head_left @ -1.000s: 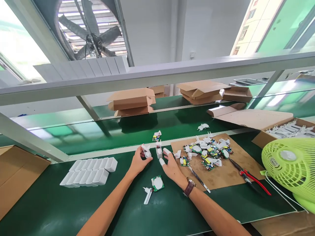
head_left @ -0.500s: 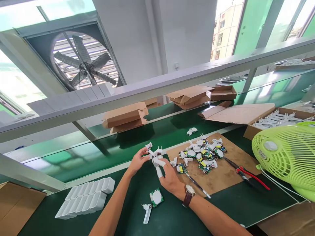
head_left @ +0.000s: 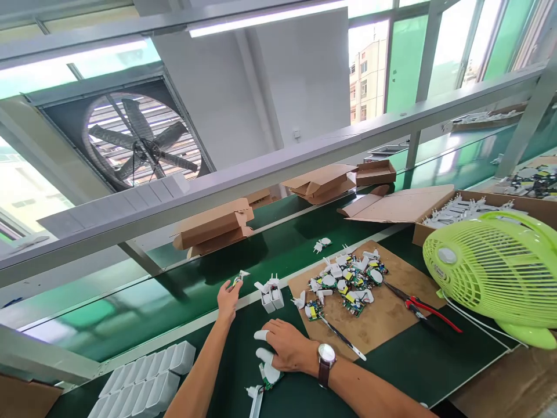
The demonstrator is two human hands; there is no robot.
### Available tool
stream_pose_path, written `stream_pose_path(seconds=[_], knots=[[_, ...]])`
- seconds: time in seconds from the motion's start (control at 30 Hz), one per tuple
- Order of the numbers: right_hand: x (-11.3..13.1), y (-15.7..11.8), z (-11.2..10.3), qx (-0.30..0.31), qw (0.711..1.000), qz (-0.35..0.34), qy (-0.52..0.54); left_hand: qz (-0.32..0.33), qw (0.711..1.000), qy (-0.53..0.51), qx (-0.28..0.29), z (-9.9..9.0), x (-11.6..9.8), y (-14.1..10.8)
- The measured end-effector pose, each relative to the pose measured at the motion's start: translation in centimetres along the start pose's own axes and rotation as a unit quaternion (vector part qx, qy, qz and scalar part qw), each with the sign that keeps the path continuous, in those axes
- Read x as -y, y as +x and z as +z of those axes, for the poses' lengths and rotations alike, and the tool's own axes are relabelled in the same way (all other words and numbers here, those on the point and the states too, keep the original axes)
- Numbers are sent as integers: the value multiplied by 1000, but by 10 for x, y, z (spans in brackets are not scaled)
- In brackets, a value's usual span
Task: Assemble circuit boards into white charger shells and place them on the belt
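My left hand (head_left: 228,299) is closed around a small white piece with what looks like wiring (head_left: 239,277), held over the back edge of the bench strip. My right hand (head_left: 289,346), with white finger cots on two fingers and a watch on the wrist, has its fingers apart. It is just above a green circuit board with a white disc (head_left: 271,377), partly covering it. A white plug part with a long flat arm (head_left: 256,400) lies beside that board. White box-shaped housings (head_left: 272,299) with plug pieces on top stand between and beyond my hands.
Circuit boards with white parts (head_left: 343,278) are heaped on a brown sheet (head_left: 383,325), beside tweezers (head_left: 343,338) and red-handled pliers (head_left: 424,307). A green fan (head_left: 491,273) stands right. Rows of white housings (head_left: 143,380) sit left; cardboard boxes (head_left: 213,226) lie behind.
My right hand has left the white housings and moved down toward the circuit board. My left hand has drawn left with the small piece, and the camera view has shifted.
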State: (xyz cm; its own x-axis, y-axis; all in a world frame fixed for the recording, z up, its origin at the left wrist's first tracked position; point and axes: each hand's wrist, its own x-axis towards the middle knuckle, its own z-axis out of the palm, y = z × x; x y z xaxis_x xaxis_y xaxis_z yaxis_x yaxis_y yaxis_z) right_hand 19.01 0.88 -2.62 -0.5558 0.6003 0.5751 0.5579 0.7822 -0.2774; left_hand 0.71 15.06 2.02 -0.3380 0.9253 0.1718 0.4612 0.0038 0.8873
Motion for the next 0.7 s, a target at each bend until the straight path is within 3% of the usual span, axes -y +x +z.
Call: stream_pose_path(seconds=[0.1,0.17,0.27,0.33,0.4,0.53,0.63,0.7], knots=[[5,0,-5,75,994,-66,-44,17,998,-53,-11,-18,-10,-9],[8,1,-11,112,985,-106,-76,47,995,-91,10,-26,-23,-21],[12,5,-21,151,976,-123,-94,147,971,-132,137,-26,-50,-47],[14,9,-28,171,974,-116,-93,221,937,-99,252,-15,-66,-68],[17,11,-31,193,970,-111,-94,301,893,-43,331,6,-80,-88],[28,3,-37,234,959,-118,-111,438,809,18,392,57,-103,-114],[28,-15,-59,204,968,-82,-121,459,805,-16,375,73,-132,-122],[19,-29,-89,147,983,-23,-109,441,821,-78,353,59,-160,-129]])
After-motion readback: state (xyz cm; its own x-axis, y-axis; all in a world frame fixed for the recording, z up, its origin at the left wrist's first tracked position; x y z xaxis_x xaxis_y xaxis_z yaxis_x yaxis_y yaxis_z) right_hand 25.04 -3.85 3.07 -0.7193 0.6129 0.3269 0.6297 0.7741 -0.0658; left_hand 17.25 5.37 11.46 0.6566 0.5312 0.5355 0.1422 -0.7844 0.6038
